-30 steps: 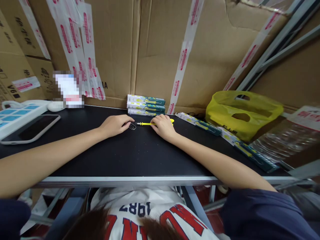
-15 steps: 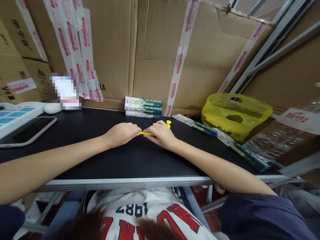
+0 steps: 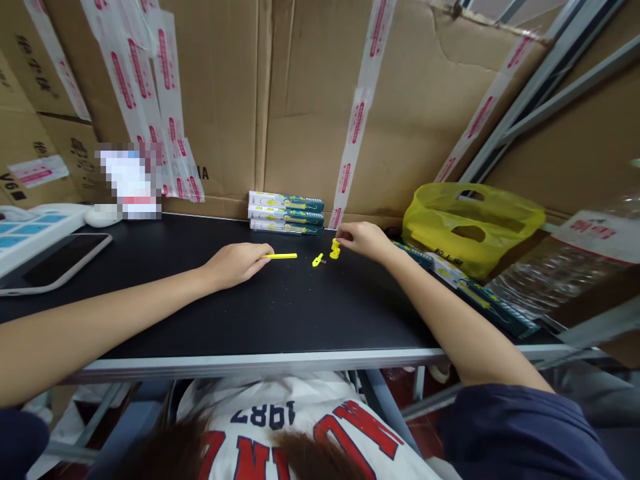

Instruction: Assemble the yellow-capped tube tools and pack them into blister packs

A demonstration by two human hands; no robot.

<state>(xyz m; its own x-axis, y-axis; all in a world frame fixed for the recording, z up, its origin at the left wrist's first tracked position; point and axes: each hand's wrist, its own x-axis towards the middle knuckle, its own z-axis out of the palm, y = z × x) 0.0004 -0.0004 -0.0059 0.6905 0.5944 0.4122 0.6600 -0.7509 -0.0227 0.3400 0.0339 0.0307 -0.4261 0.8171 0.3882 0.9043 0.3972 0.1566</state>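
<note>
My left hand [image 3: 240, 262] is closed on one end of a thin yellow plastic stick [image 3: 283, 256], which points right over the black table [image 3: 260, 320]. Fingers of my right hand [image 3: 364, 240] pinch the top of a yellow knobbed plastic piece [image 3: 335, 250]. A smaller yellow plastic piece [image 3: 317, 260] lies on the table between the hands, with a tiny spring-like part [image 3: 323, 262] beside it. The exact kind of these parts is too small to tell.
Three slim boxes [image 3: 286, 217] are stacked at the back by a cardboard wall. At right are more slim boxes [image 3: 480, 297], a yellow plastic bag [image 3: 470, 220] and a clear bottle [image 3: 550, 267]. A phone [image 3: 55, 263] lies at left.
My hands have moved apart. The right one has let go of the stick, shifted right and back, and taken hold of the knobbed piece. The small piece and spring-like part now show.
</note>
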